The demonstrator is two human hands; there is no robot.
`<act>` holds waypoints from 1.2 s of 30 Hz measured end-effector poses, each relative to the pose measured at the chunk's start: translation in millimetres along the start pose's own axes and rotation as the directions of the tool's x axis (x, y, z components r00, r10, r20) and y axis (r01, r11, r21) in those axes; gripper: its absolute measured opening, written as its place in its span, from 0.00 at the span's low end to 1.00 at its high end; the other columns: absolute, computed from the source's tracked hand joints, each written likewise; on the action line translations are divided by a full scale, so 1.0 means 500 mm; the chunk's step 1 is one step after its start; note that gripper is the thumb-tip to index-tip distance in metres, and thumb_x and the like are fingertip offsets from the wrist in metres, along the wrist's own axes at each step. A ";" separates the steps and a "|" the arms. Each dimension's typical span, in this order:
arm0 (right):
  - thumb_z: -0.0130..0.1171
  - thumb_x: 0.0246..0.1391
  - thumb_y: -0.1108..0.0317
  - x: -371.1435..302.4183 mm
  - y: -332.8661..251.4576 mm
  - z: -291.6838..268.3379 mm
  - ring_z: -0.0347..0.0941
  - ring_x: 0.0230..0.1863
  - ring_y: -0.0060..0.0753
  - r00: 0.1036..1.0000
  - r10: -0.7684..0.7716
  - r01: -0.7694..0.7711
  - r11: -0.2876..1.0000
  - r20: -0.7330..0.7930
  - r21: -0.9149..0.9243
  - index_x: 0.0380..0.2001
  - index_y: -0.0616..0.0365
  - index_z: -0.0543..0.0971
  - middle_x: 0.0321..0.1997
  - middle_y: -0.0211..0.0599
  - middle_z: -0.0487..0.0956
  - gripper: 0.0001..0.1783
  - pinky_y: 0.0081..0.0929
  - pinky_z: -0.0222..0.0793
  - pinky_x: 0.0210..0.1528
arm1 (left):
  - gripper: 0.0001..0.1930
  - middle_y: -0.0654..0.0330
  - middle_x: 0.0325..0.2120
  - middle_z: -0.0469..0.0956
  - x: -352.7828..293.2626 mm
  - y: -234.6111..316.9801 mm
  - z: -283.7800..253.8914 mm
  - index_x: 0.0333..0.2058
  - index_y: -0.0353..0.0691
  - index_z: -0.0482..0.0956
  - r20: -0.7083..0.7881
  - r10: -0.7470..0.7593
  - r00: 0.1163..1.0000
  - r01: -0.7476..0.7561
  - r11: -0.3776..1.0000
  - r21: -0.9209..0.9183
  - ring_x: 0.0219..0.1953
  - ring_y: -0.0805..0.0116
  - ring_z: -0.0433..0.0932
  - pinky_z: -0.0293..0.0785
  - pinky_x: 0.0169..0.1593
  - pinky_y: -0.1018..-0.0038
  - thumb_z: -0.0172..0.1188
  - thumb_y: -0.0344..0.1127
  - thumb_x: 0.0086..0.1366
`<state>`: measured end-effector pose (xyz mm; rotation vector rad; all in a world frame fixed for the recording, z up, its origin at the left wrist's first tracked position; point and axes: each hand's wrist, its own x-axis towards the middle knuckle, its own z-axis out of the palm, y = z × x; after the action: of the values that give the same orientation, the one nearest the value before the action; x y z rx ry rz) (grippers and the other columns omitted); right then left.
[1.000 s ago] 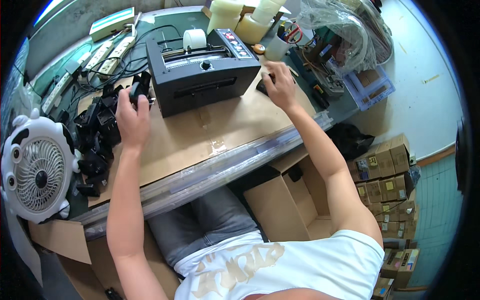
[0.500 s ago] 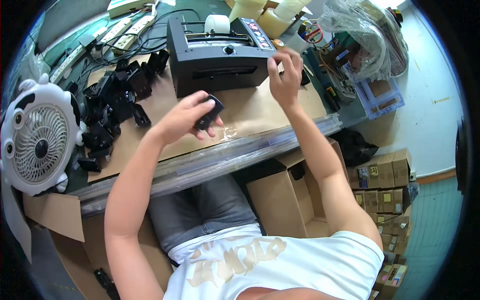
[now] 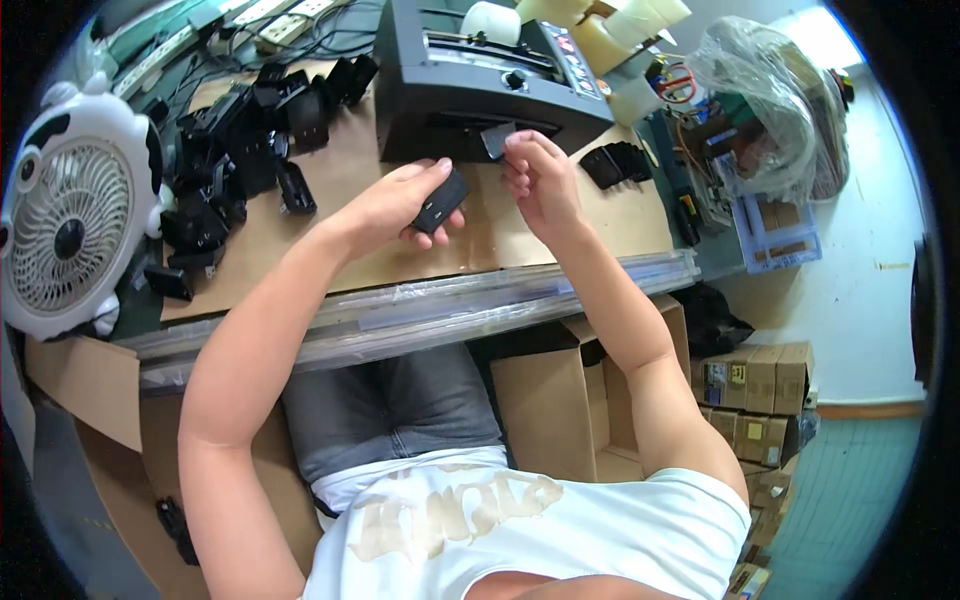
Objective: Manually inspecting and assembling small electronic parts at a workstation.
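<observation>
My left hand [image 3: 405,205] is closed round a small black plastic block [image 3: 442,203] with two small light marks on its face, perhaps a power adapter. Between the thumb and fingers of my right hand [image 3: 540,185] is a small piece of clear tape [image 3: 495,141], greyish against the dark machine. Both hands are over the brown board, in front of a black tape dispenser [image 3: 470,105] carrying a white roll [image 3: 491,22] on top. To the right of the dispenser, several similar black blocks [image 3: 615,165] lie in a row.
A heap of black plastic parts [image 3: 240,140] covers the board's left side, beside a white fan [image 3: 75,230]. Cables and power strips [image 3: 295,25] lie behind. Clear plastic strips [image 3: 430,310] edge the table. An opened carton [image 3: 545,415] stands below right.
My right hand has come left from the dispenser's right side to its front, where a piece of tape now shows in it. The left hand has turned the black block. The view has shifted.
</observation>
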<state>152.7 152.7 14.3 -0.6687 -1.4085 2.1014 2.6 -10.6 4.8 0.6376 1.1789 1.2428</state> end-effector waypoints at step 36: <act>0.65 0.55 0.69 -0.050 0.046 0.048 0.63 0.22 0.13 0.950 -0.217 0.311 0.724 0.226 -0.616 0.34 0.61 0.78 0.21 0.24 0.70 0.09 0.09 0.56 0.24 | 0.12 0.51 0.34 0.78 -0.002 0.000 0.007 0.44 0.34 0.69 0.069 0.147 0.987 -0.142 0.987 -0.080 0.25 0.72 0.75 0.68 0.20 0.86 0.45 0.31 0.64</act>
<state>152.3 112.5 3.9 -0.5224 -2.2022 1.4296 5.8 -10.6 6.3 0.7177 1.0336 1.3670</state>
